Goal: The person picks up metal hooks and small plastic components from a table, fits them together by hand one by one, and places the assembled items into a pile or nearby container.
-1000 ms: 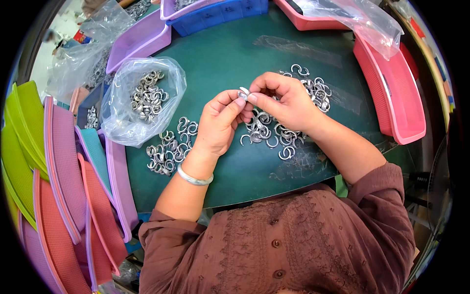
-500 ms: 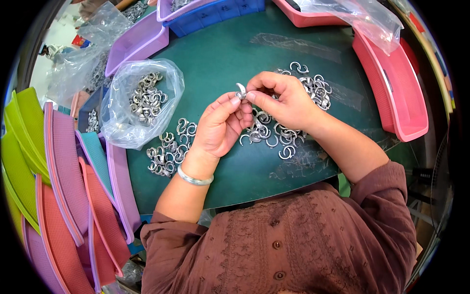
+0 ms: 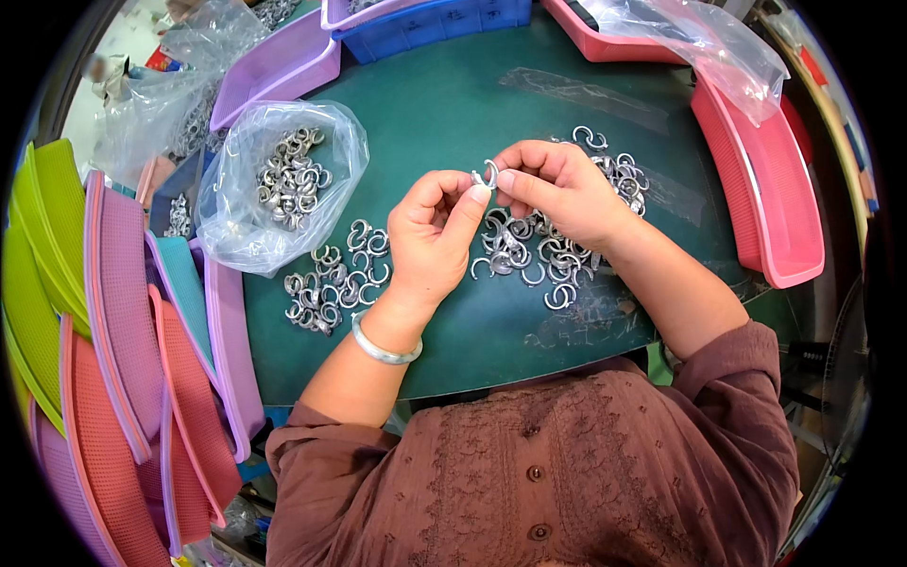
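Over the middle of the green table, my left hand [image 3: 436, 231] and my right hand [image 3: 559, 189] meet at the fingertips. Between them is a small silver C-shaped metal ring [image 3: 490, 174], pinched by thumb and fingers of both hands. Below and behind my right hand spreads a loose pile of similar silver rings [image 3: 510, 248], partly hidden by that hand. Left of my left wrist lies a smaller pile of rings [image 3: 326, 293]. Farther left, a clear plastic bag [image 3: 231, 222] stands with its mouth spread, holding many more rings [image 3: 291, 180].
Pink trays [image 3: 756, 189] line the right side, with clear plastic film [image 3: 699, 38] draped over them. A purple tray [image 3: 274, 76] and a blue crate [image 3: 435, 28] stand at the far edge of the green table [image 3: 425, 113]. Stacked green, purple and red baskets [image 3: 123, 312] fill the left.
My left hand has rolled so that its back now shows more, and the ring between my fingertips has turned. The whole view has shifted slightly.
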Tool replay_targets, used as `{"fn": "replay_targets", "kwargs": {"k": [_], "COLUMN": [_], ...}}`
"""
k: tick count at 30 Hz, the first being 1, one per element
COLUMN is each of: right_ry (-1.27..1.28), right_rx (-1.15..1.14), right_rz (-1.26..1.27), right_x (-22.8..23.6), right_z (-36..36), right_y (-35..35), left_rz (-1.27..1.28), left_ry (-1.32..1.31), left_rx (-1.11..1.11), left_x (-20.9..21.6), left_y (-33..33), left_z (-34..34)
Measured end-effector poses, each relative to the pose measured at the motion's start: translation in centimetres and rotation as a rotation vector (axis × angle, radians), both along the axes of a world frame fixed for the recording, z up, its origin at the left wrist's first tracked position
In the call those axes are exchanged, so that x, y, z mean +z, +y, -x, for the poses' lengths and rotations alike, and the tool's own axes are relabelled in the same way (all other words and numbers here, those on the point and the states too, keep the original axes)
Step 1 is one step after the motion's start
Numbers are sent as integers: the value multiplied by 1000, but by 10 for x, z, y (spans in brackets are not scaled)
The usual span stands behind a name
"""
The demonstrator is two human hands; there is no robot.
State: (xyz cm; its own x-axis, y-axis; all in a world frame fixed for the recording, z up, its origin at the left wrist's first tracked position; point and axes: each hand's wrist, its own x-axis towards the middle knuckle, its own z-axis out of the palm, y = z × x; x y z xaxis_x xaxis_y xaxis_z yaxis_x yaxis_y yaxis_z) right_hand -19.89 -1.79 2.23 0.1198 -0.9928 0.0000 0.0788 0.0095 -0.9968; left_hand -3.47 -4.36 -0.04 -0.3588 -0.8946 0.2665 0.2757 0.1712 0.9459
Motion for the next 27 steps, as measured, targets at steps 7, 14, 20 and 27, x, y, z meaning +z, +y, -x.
{"fn": "replay_targets", "kwargs": {"k": [7, 14, 20, 27], "right_ry": [-15, -1, -3, 28], "right_rx": [62, 84, 93, 115], "right_rz": [-56, -110, -136, -129], "right_x": [-2, -2, -3, -3], "right_z": [1, -1, -1, 0], "right_y": [0, 0, 0, 0], "left_rz": [-77, -283, -337, -379], "left_ry": [14, 31, 39, 83], "left_rx": [-5, -28, -49, -85], "left_x": [4, 9, 8, 6], "left_y": [0, -1, -3, -6], "left_z": [0, -2, -3, -4]}}
